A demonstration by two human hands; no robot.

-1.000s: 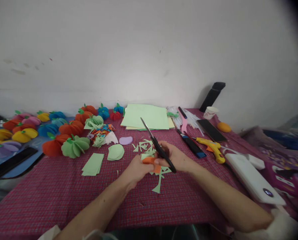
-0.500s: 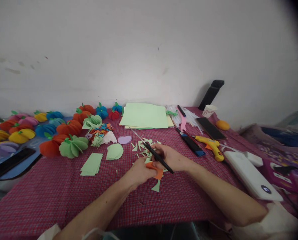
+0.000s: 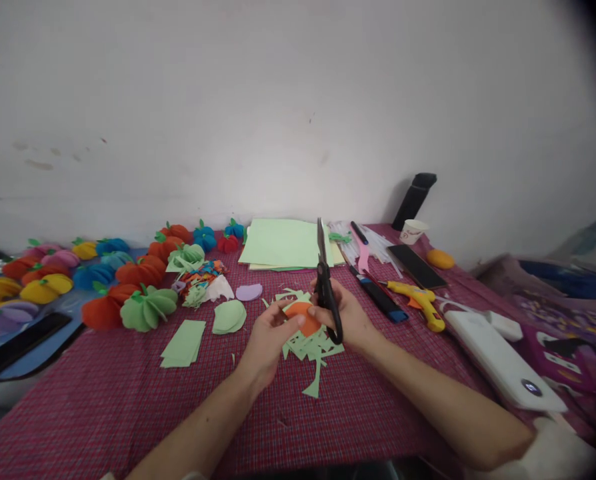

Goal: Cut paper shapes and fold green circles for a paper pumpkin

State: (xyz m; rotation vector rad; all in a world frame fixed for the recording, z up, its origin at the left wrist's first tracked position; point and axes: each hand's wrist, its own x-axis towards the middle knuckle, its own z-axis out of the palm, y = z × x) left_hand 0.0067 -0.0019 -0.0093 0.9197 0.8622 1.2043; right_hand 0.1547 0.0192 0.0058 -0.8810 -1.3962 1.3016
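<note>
My left hand (image 3: 269, 337) pinches a small piece of orange paper (image 3: 309, 324) with a rounded edge. My right hand (image 3: 348, 317) holds black-handled scissors (image 3: 325, 287), blades pointing up and away, while its fingertips also touch the orange paper's right side. Pale green paper scraps (image 3: 305, 347) lie on the cloth beneath both hands. To the left are rounded green cutouts (image 3: 229, 317), a stack of green paper rectangles (image 3: 183, 343) and a purple cutout (image 3: 249, 292).
Paper pumpkins (image 3: 148, 308) in several colours crowd the left side, beside a scrap heap (image 3: 203, 280). Green sheets (image 3: 283, 243) lie at the back. On the right are a yellow glue gun (image 3: 418, 300), a box cutter (image 3: 383, 300), a phone (image 3: 417, 265), a paper cup (image 3: 413, 231) and a white power bank (image 3: 503, 360).
The scissors have swung from pointing up-left across the hands to standing nearly upright at the right. The orange paper has been turned and raised, its rounded edge now showing between both hands.
</note>
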